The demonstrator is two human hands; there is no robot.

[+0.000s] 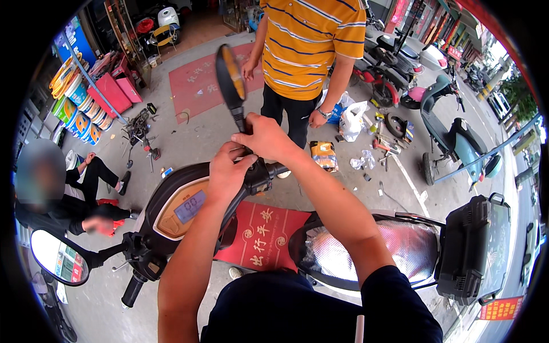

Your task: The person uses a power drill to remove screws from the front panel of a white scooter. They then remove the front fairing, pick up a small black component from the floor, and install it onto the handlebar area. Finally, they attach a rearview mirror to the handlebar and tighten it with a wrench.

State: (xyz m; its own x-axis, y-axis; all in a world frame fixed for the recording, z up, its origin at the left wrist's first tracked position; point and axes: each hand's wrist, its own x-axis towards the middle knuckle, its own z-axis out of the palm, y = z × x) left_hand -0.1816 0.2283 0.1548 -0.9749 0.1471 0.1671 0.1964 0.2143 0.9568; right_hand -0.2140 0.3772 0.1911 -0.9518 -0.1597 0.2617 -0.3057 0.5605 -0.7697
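A scooter stands crosswise before me, with a lit display [190,206] in its dashboard. My right hand [267,139] is closed around the lower stem of the far rear-view mirror [231,74], which stands upright with a black back. Just below it, my left hand [229,171] has its fingers pinched together by the stem's base. What those fingers hold is hidden. Close to both hands is the far handlebar grip [277,169]. The other mirror [59,257] is fitted on the near side, beside the near handlebar grip [133,290].
A person in a striped orange shirt [309,48] stands across the scooter; another person [86,188] sits at the left. A red floor mat [251,237], a foil-covered seat [337,260] and a black top box [466,248] lie rightward. Tools [386,146] and bags [353,121] litter the ground.
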